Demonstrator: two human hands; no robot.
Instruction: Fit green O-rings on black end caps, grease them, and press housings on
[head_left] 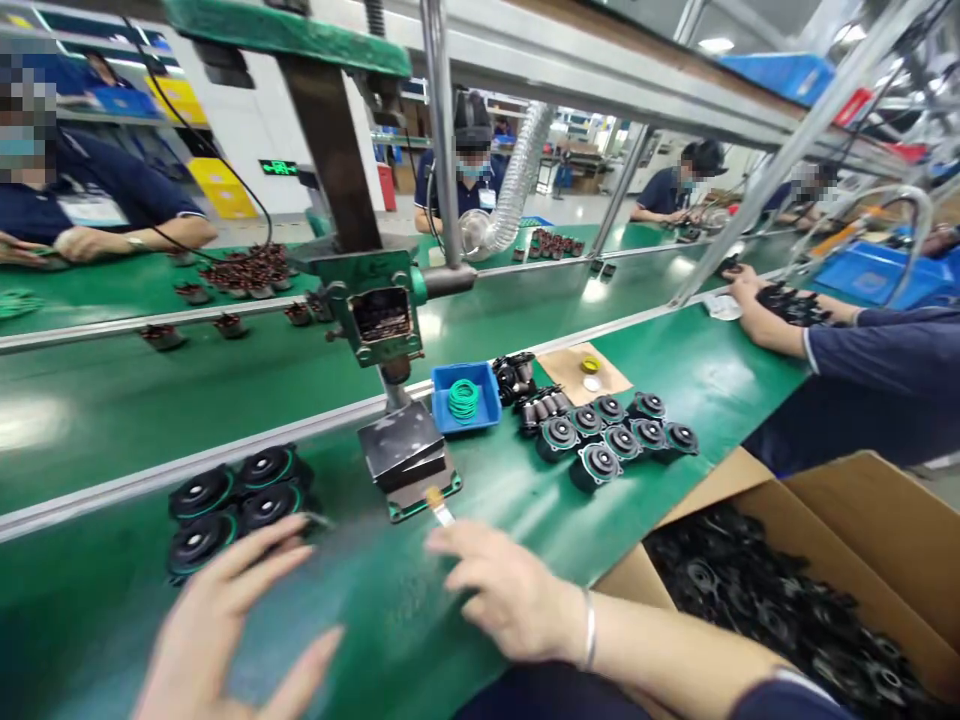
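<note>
My right hand [514,590] grips a small flat brush [441,508] with a pale handle and yellowish tip. The tip is at the front edge of the press base [424,492], beside a stacked dark metal block [401,445]. My left hand [225,610] is blurred, its thumb and fingers spread apart. Its fingertips are close to a group of round black motor housings [201,492] with green rings around their rims. Whether they touch the nearest housing, I cannot tell.
A blue bin [465,428] holds green rings. More black housings [600,463] stand to the right, near brown cardboard [555,362] with a yellow-rimmed tin [589,366]. A carton [847,500] of black parts sits at lower right. The press column [330,150] rises ahead. Co-workers sit around the line.
</note>
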